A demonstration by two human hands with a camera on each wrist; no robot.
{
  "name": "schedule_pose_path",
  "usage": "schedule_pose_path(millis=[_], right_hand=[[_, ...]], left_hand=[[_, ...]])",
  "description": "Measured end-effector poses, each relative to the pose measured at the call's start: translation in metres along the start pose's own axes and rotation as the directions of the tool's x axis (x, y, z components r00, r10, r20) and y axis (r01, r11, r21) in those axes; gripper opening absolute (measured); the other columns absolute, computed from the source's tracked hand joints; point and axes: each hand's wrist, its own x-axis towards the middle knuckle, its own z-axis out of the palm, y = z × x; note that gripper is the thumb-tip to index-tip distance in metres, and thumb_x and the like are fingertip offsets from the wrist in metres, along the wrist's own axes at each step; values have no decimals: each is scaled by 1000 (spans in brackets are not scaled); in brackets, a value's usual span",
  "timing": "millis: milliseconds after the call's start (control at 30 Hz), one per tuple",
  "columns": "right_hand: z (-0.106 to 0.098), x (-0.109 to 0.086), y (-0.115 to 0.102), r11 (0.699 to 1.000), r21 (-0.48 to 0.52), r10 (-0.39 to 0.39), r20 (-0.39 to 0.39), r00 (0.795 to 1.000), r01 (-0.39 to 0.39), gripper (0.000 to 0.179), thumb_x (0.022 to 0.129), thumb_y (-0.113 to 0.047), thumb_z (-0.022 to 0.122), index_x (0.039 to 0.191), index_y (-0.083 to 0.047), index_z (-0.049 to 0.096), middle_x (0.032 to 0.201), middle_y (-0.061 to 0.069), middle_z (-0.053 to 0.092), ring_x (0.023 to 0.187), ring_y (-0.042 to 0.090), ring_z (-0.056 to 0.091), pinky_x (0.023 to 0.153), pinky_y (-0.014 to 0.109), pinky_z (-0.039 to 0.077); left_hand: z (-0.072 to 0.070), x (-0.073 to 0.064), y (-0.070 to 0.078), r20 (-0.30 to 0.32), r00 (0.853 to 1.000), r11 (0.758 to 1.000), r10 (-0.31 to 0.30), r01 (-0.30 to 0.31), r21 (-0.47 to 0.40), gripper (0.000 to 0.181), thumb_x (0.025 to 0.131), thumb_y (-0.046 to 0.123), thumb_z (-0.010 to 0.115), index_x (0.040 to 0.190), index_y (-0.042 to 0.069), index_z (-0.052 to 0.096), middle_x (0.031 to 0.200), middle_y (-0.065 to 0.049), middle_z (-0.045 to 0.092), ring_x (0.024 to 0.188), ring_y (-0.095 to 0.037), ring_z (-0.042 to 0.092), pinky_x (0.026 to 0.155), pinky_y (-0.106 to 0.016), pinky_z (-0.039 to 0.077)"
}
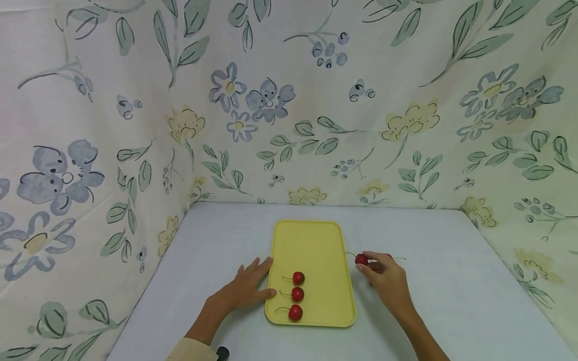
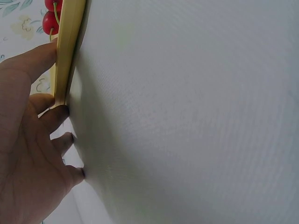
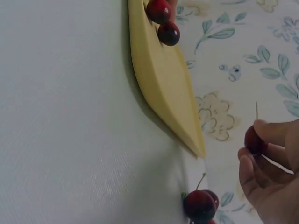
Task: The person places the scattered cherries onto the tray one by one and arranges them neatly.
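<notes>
The left forearm is coming in from the lower left in a pale sleeve (image 1: 191, 350), and the left hand (image 1: 247, 287) is lying against the left side of a yellow rectangular tray (image 1: 316, 243). Its fingers are spreading loosely rather than curling: the thumb is resting over the rim, the forefinger is touching the edge farther up, and in the left wrist view the remaining fingers are reaching down toward the tabletop (image 1: 217, 230).

The right forearm is slanting in bare from the lower right, the back of the right hand (image 1: 388, 283) facing up. Thumb and fingertips are pinching a red cherry (image 1: 361, 259) just beyond the tray's right edge, over the tabletop, its thin stem pointing left toward the tray. The other fingers are bending in beneath.

More loose cherries (image 3: 200, 205) are sitting on the tabletop near this hand, which is mostly hiding them from the head view; their exact number cannot be told. On the tray, three stemmed cherries (image 1: 297, 294) are lying in a column left of the middle, stems pointing left. Floral cloth (image 1: 316, 165) is hanging behind the table.
</notes>
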Motion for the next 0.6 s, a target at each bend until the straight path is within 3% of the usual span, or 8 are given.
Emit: schedule_pose_path(millis=[267, 600], right_hand=[[11, 2, -7, 1000, -8, 4, 31, 1000, -4, 40, 92, -21, 85, 129, -9, 76, 118, 6, 75, 99, 23, 76, 81, 12, 56], [25, 5, -13, 999, 29, 12, 60, 998, -13, 40, 92, -19, 85, 129, -8, 76, 119, 8, 75, 101, 24, 76, 85, 22, 62]], left_hand=[[0, 2, 0, 5, 1000, 1000, -8, 8, 5, 91, 99, 57, 67, 169, 14, 29, 174, -5, 31, 164, -36, 18, 130, -67, 8], [1, 1, 0, 7, 1000, 1000, -14, 14, -6, 93, 98, 59, 68, 169, 14, 29, 174, -5, 31, 164, -36, 17, 130, -67, 8]])
